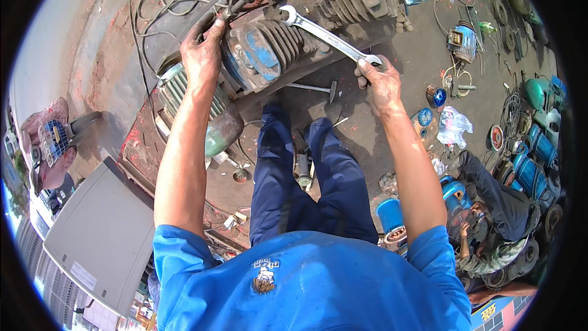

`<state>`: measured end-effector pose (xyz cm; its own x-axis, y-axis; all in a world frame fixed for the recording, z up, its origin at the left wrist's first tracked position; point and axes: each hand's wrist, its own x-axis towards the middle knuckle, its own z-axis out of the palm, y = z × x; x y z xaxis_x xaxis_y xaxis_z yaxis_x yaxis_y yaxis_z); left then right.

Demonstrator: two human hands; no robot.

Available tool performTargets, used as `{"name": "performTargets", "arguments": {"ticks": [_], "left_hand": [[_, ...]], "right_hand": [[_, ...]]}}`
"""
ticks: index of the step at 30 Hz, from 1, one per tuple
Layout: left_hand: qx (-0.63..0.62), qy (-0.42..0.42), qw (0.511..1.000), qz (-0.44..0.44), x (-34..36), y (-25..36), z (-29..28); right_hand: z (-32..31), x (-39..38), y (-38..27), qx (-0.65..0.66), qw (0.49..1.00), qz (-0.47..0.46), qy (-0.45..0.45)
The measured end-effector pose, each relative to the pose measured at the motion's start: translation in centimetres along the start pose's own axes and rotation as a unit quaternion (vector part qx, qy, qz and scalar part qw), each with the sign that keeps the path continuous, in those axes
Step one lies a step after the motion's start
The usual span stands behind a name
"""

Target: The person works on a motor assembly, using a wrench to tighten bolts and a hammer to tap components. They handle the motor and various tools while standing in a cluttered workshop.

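Long silver steel wrench (331, 38): over dusty grey finned metal machine (280, 41)
Right hand (381, 79): grip wraps wrench's end, seemingly for leverage
Left hand (202, 55): grip curled at machine's left, perhaps bracing; contact unclear

The wrench (329, 38) I hold is smooth, glossy metal; the fins (283, 38) before me are rough, matt metal. My shirt (343, 282) is matt cloth, the bag (452, 126) glossy, crinkled plastic.
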<state>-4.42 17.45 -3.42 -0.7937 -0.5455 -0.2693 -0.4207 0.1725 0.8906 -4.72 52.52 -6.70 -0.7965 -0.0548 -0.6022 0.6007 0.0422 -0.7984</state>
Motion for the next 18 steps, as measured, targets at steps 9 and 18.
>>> {"name": "performTargets", "arguments": {"ticks": [9, 18], "left_hand": [[0.188, -0.074, 0.917, 0.345, -11.5, 4.7, -2.1], [0.019, -0.026, 0.943, 0.33, -8.6, 3.2, -6.0]], "right_hand": [[8.2, -18.0, -17.4, -0.32, 0.905, -0.277, -0.033], [22.0, -15.4, -22.5, -0.429, 0.752, -0.466, -0.184]]}}
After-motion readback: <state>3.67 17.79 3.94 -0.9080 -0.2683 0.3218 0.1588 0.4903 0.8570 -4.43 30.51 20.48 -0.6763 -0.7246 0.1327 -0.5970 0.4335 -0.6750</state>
